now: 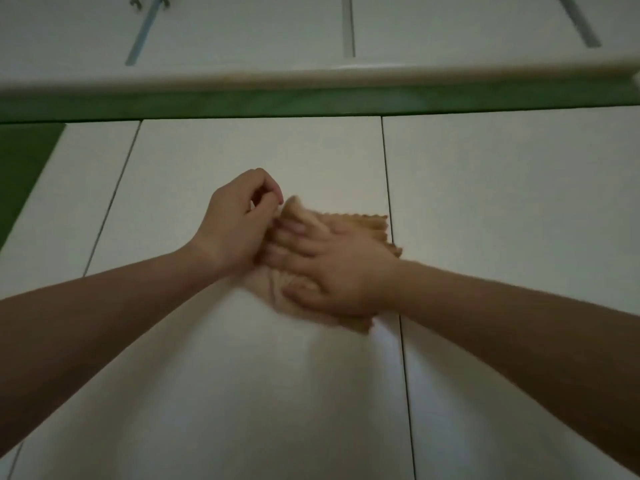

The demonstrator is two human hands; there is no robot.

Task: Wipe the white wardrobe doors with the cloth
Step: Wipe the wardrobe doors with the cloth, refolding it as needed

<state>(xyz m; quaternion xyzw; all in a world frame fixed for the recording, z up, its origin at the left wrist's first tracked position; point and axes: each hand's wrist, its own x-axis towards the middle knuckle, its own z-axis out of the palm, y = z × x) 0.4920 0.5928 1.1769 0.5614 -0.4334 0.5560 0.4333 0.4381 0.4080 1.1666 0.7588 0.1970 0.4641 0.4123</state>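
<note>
A tan cloth [372, 225] with a zigzag edge lies pressed against the middle white wardrobe door [249, 375], close to that door's right seam. My right hand [332, 268] lies flat on the cloth with its fingers spread. My left hand [235, 225] is beside it on the left, its fingers curled and pinching the cloth's upper left corner. Most of the cloth is hidden under my right hand.
Another white door [519, 220] stands to the right and a narrower one [69, 209] to the left. A green band [311, 102] runs above the doors. Over it are white upper cabinets [242, 32] with slim metal handles [140, 32].
</note>
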